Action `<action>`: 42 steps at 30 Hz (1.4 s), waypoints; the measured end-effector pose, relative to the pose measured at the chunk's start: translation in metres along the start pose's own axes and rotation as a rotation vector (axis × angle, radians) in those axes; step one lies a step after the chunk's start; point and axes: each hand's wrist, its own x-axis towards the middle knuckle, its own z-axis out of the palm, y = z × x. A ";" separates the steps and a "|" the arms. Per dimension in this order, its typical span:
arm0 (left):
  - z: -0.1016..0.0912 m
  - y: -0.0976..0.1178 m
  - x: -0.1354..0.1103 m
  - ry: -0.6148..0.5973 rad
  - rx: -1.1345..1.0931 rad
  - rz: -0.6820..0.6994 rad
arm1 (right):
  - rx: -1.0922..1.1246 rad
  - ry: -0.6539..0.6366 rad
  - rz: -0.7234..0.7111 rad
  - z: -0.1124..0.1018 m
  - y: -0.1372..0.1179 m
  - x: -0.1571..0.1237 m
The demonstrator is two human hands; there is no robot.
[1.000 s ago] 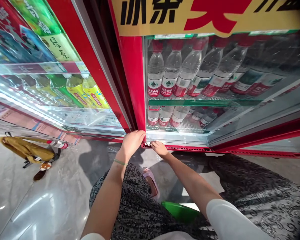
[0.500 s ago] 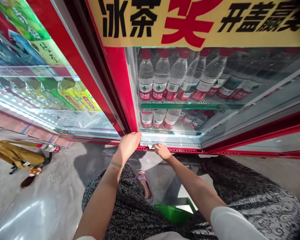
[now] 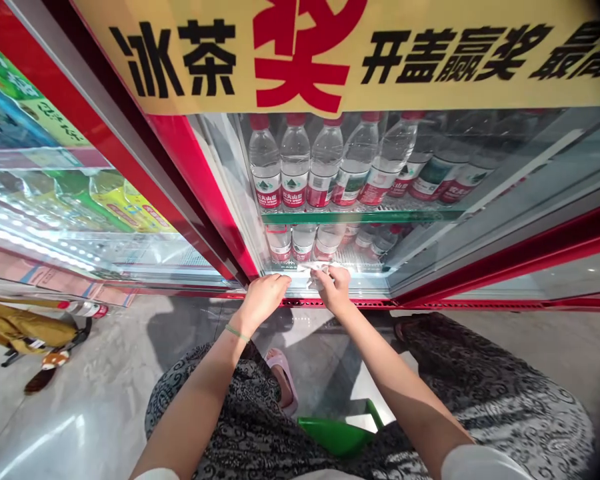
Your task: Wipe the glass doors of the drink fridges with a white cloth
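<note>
A crumpled white tissue (image 3: 312,283) is pinched in my right hand (image 3: 337,288), held against the lower edge of a glass fridge door (image 3: 367,283). Just left of it, my left hand (image 3: 269,293) rests on the bottom frame near the red door post, its fingers stretched out and side by side; their undersides are hidden. Behind the glass, water bottles (image 3: 295,167) with red caps stand on a shelf. More bottles (image 3: 329,241) stand lower down, close behind my right hand.
A yellow banner (image 3: 300,73) spans the upper glass. Left is another fridge with coloured drink bottles (image 3: 107,193). A mustard backpack (image 3: 27,327) lies on the floor (image 3: 105,413) beside a bottle (image 3: 87,309). A green plastic object (image 3: 335,435) sits between my knees.
My right hand has lifted from the red bottom rail up to the lower glass edge with the tissue. My left hand has shifted slightly right along the frame. The view has turned somewhat.
</note>
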 end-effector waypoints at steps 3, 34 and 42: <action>0.012 0.002 0.005 -0.016 0.006 0.012 | 0.005 -0.067 -0.094 0.005 -0.001 -0.022; 0.036 0.048 0.036 -0.114 0.034 0.016 | -0.003 -0.068 0.059 -0.047 0.037 -0.077; 0.038 0.062 0.043 -0.088 0.019 0.072 | -0.041 0.302 0.239 -0.091 0.078 -0.020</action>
